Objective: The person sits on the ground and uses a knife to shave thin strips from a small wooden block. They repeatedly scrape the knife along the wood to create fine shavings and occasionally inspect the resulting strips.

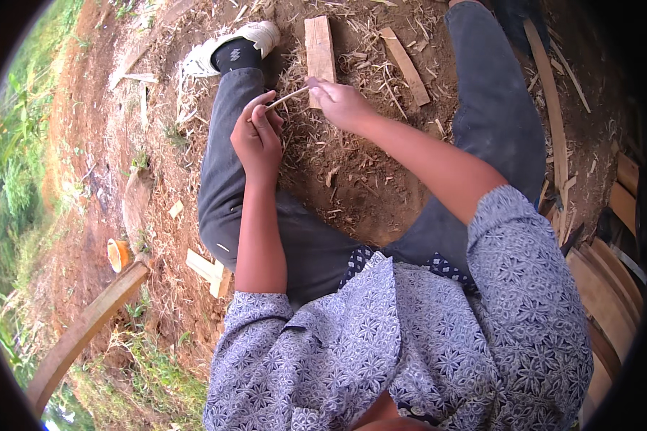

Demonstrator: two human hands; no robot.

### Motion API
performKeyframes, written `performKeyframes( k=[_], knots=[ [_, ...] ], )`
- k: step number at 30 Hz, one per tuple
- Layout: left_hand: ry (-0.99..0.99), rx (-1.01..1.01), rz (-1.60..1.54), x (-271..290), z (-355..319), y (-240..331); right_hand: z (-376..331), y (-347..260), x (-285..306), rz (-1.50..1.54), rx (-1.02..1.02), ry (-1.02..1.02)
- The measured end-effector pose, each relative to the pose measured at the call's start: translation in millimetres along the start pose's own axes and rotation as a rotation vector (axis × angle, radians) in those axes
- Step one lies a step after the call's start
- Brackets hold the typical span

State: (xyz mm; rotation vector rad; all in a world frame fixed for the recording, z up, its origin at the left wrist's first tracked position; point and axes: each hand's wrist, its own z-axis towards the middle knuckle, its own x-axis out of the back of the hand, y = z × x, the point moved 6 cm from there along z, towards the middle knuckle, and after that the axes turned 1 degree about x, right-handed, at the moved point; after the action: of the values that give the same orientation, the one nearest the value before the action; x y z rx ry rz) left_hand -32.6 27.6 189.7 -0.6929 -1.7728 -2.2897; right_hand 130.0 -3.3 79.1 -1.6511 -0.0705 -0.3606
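Observation:
Between my two hands runs a thin, pale wooden stick [287, 97], slanting up toward the right. My left hand [259, 140] grips its lower end between thumb and fingers. At the upper end, the fingers of my right hand [341, 106] are closed round the stick; whether anything else is inside that hand is hidden. Just beyond the right hand, a flat rectangular wooden board [319, 43] lies on the ground, its near end partly covered by my fingers.
Wood shavings litter the brown soil [352, 194] between my outstretched legs. A narrow wood strip [406, 66] lies right of the board. Long planks [550, 108] and curved wood pieces [604, 287] are at the right. An orange container [118, 255] and a wooden beam [86, 330] are left.

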Motion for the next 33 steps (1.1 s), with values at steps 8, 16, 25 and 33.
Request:
performKeyframes(
  k=[8,16,25,33],
  knots=[
    [-0.028,0.030,-0.007,1.3,-3.2,-10.0,-3.4,-27.4,5.8,0.001,0.003,-0.020],
    [-0.058,0.021,0.032,-2.4,-2.7,-8.9,-0.2,5.6,-1.4,-0.020,0.031,0.017],
    [0.060,0.017,-0.057,-7.3,-11.7,-8.4,-3.5,-26.3,-11.4,0.011,0.155,0.008],
    [0.096,0.080,-0.142,-0.8,-12.9,-25.6,-7.5,-43.0,-13.5,0.034,0.120,-0.085]
  ],
)
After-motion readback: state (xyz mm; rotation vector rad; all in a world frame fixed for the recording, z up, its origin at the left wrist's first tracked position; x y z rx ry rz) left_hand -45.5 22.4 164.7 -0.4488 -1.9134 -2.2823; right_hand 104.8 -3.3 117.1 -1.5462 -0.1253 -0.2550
